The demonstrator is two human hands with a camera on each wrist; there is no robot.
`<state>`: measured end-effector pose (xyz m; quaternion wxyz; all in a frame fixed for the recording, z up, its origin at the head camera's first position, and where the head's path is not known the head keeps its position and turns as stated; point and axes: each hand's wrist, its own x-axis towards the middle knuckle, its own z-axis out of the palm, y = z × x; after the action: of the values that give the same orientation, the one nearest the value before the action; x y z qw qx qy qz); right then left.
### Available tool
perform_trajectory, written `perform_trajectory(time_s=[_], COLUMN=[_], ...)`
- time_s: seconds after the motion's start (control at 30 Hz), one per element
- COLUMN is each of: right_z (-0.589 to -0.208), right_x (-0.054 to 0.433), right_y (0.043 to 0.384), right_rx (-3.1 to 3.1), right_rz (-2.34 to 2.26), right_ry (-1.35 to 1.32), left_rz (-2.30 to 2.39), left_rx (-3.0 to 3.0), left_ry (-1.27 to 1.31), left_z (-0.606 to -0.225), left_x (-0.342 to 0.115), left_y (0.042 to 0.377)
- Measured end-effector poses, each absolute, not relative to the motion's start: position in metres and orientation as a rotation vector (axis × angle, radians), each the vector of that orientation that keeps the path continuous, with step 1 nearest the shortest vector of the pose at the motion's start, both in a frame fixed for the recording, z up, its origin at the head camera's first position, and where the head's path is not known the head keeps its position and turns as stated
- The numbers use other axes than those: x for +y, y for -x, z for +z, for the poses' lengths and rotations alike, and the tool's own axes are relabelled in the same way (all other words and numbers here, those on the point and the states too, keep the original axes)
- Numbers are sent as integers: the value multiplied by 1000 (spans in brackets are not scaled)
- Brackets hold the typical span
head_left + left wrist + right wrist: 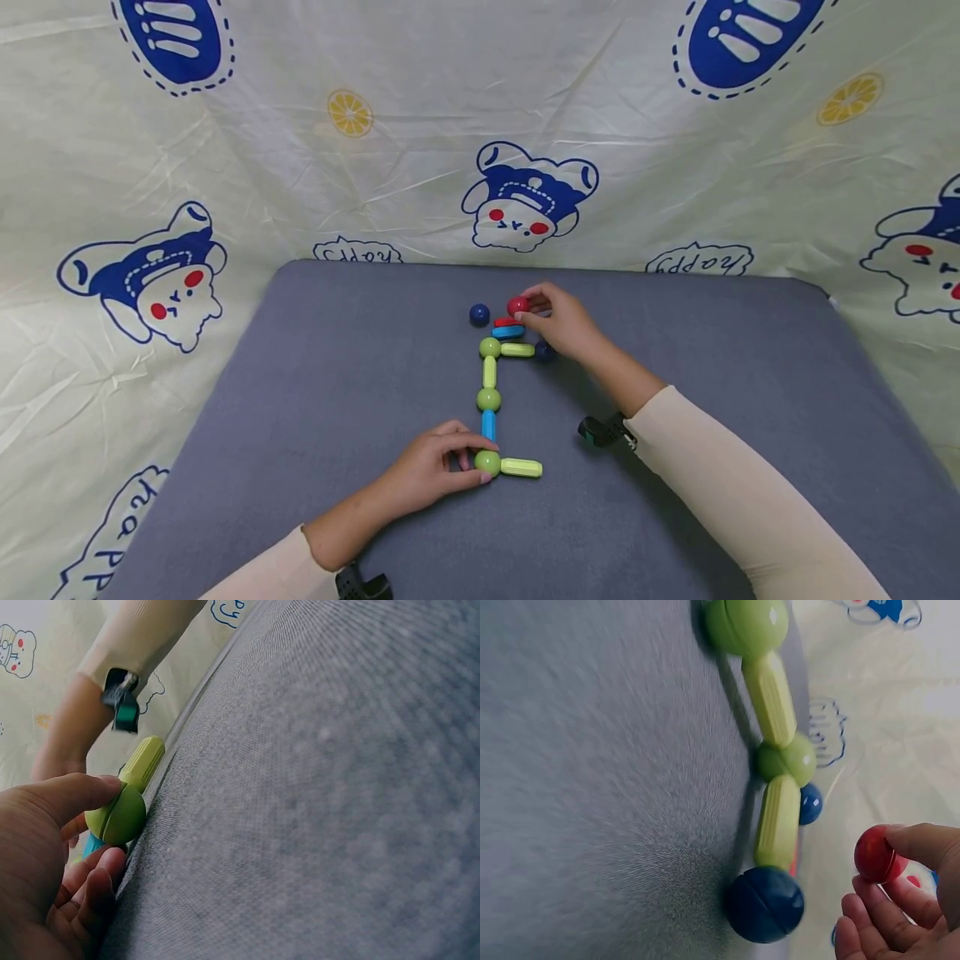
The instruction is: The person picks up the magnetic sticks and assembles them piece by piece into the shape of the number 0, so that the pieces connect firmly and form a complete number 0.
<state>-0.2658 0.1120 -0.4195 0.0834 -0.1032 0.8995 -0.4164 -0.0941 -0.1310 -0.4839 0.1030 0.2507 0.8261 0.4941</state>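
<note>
My left hand (435,462) pinches the nearest green ball (486,463) of a chain of toy balls and rods on the table. From that ball a yellow-green rod (521,468) points right, and a blue rod (489,425) leads to the middle green ball (488,400). Another yellow-green rod (490,372) joins it to the far green ball (490,348). A further rod (778,821) runs from there to a dark blue ball (765,904). My right hand (562,323) holds a red ball (875,853) between thumb and fingers, raised off the table in the right wrist view.
Beyond the chain lie a loose dark blue ball (479,315), a blue rod (508,332) and a red rod (504,322), the red one partly hidden. The grey table (360,350) ends at a patterned curtain (405,183). Each wrist wears a dark camera (600,432).
</note>
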Motion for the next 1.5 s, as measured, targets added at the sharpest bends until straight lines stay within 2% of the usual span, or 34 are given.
perform_trajectory(time_s=[0.37, 0.6, 0.87, 1.5], right_z=[-404, -409, -417, -447], right_x=[131, 145, 158, 183], right_y=[208, 170, 135, 95], right_rx=[2690, 2685, 2672, 2627], right_rz=[-1130, -1117, -1060, -1010], right_ry=[469, 609, 602, 635], left_rz=[1465, 1452, 1457, 1432], left_rx=[2437, 2441, 2441, 2455], left_ry=[-740, -729, -721, -707], left_z=[-484, -484, -483, -482], left_x=[-131, -132, -131, -130], left_y=[93, 93, 93, 93])
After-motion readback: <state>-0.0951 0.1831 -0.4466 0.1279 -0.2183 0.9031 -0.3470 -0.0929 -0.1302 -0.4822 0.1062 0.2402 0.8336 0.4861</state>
